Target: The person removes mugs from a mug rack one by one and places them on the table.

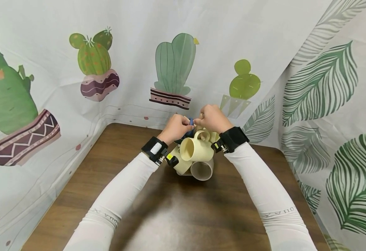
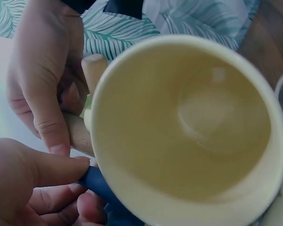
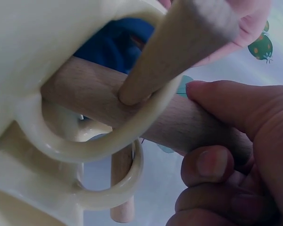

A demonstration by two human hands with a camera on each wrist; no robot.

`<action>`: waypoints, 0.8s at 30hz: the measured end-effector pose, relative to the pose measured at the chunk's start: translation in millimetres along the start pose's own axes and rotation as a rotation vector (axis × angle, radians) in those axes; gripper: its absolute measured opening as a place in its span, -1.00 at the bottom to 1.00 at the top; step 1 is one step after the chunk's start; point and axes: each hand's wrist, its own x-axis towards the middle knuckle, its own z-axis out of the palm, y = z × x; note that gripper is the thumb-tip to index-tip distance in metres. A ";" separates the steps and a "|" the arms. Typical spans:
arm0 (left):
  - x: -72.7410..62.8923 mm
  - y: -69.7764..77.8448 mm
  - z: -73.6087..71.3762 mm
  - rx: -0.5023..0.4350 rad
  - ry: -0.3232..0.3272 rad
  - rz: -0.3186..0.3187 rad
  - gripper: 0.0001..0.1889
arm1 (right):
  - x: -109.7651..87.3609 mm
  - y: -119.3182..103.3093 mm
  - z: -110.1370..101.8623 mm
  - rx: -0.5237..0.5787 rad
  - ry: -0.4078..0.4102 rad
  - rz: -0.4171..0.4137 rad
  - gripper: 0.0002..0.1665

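A wooden mug tree (image 3: 179, 125) stands toward the back of the table, hung with several mugs. My right hand (image 1: 215, 118) grips the upper end of its post, thumb and curled fingers around the wood. Beside it my left hand (image 1: 177, 127) pinches the handle of a blue mug (image 2: 98, 182) between thumb and fingers; most of that mug is hidden behind a cream mug (image 1: 204, 151). The cream mug hangs with its handle looped over an upper peg (image 3: 181, 44), its mouth facing left and forward. Below are another cream mug (image 1: 181, 165) and a grey mug (image 1: 201, 170).
The brown wooden table (image 1: 183, 216) extends toward the front. Behind it hangs a white cloth (image 1: 132, 69) printed with cacti, and a leaf-printed cloth (image 1: 314, 139) covers the right side. Black wrist straps (image 1: 234, 139) with small cameras sit close to the mugs.
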 end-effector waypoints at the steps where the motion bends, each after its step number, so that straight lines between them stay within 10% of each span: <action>1: 0.1 0.2 0.0 -0.008 -0.003 -0.014 -0.41 | -0.2 -0.1 0.1 0.000 -0.006 -0.001 -0.41; 14: -0.2 -4.9 -4.5 -0.154 0.002 -0.144 -0.64 | 0.5 -2.5 -1.0 -0.020 -0.060 0.013 -0.44; 24: -7.3 -5.1 -12.7 -0.088 0.017 -0.089 -0.84 | 0.1 -1.1 -3.9 -0.031 -0.082 0.027 -0.45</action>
